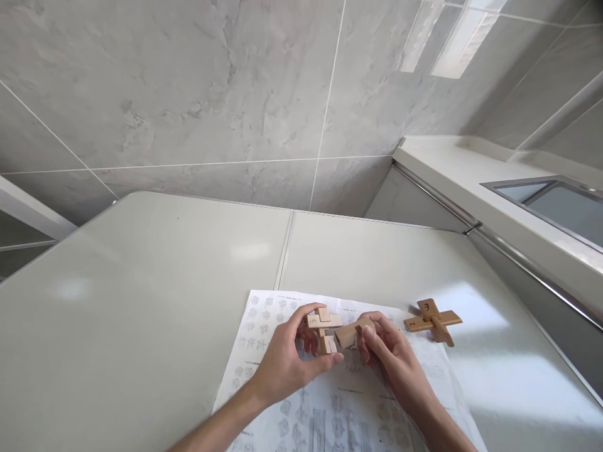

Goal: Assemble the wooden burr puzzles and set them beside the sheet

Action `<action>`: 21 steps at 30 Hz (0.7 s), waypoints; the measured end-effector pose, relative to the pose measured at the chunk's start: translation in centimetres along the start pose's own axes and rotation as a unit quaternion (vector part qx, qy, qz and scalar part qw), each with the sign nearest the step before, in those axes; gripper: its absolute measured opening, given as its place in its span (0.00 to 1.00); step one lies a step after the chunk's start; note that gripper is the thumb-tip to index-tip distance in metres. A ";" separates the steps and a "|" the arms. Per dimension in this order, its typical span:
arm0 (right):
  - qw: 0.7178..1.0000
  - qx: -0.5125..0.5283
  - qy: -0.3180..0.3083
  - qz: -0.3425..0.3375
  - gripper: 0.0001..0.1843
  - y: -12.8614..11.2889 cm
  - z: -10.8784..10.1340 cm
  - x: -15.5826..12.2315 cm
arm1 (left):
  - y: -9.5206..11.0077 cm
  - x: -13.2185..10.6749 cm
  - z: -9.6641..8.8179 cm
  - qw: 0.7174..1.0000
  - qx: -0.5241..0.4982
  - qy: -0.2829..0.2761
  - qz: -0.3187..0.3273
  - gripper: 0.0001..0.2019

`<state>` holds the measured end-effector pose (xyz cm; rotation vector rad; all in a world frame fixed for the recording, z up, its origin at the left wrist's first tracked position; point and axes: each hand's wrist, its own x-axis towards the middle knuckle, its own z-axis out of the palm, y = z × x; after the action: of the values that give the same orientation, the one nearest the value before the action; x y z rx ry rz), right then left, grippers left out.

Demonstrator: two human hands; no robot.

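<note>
My left hand (pixel 288 358) is closed around a partly built wooden puzzle cluster (pixel 323 328) of interlocked notched bars, thumb below and fingers above. My right hand (pixel 391 355) pinches a single wooden bar (pixel 352 333) and holds its end against the cluster's right side. Both hands hover just above a printed instruction sheet (pixel 264 317) lying on the table. A second, assembled wooden cross-shaped puzzle (pixel 432 321) rests on the sheet's far right corner, a short way from my right hand.
The pale grey table (pixel 155 282) has a seam down its middle and ends at a grey tiled wall. A white counter ledge (pixel 452 172) with a metal rail and a sunken sink or window frame (pixel 560 204) runs along the right.
</note>
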<state>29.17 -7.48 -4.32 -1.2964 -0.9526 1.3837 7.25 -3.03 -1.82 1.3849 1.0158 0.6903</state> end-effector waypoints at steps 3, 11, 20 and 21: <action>0.997 0.059 -0.034 0.022 0.24 0.0 -0.2 0.0 | 0.0 0.1 -0.1 1.000 -0.003 -0.004 -0.001 0.31; 0.967 0.228 -0.035 0.111 0.24 0.1 -0.5 0.0 | -0.2 -0.1 -0.2 1.000 -0.026 0.002 -0.011 0.33; 0.944 0.245 -0.120 0.184 0.28 -0.6 -0.9 -0.4 | -1.0 0.1 -0.1 0.999 -0.039 0.024 -0.006 0.38; 0.947 0.237 -0.120 0.183 0.28 -0.6 -0.9 -0.5 | -1.1 0.0 0.0 0.999 -0.039 0.028 -0.006 0.37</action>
<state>30.09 -7.86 -3.72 -0.9766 -0.4900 1.9517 7.05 -3.11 -2.89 1.2977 1.0303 0.7568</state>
